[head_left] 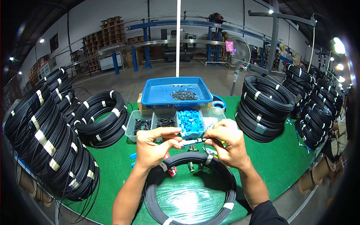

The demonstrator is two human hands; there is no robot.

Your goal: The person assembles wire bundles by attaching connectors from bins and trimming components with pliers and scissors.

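My left hand (154,149) pinches a small blue-and-white connector (189,142) between thumb and forefinger. From the other side, my right hand (229,145) is closed on a thin black cable end (203,140) that meets the connector. How far the cable reaches inside cannot be seen. Below both hands a coil of black cable (151,197), bound with white tape, lies on the green mat. Just behind the hands stands a clear divided bin (132,126) with black parts, blue connector pieces (190,120) and white pieces in its compartments.
A blue tray (148,100) with loose black bits sits behind the bin. Tools with red (172,171) and black-green handles (191,167) lie partly under the coil. Taped cable coils are stacked at left (50,144) and right (262,108). A fan (239,52) stands beyond.
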